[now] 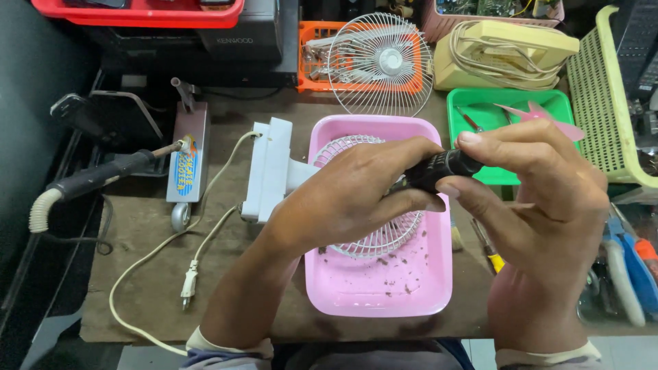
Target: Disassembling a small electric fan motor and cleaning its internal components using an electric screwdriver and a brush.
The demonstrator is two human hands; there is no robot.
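My left hand wraps around a small white desk fan that lies on its side over a pink plastic tray. The fan's rear wire grille shows beneath my fingers. My right hand pinches the black handle of a tool, likely a screwdriver, between thumb and fingers; its tip is hidden behind my left hand. Brown crumbs of dirt lie in the tray bottom. The fan's white cord and plug trail across the brown table.
A detached front fan grille leans on an orange basket. A green tray holds pink fan blades. A soldering iron rests at left. Pliers and a yellow-handled screwdriver lie at right. A pale green basket stands far right.
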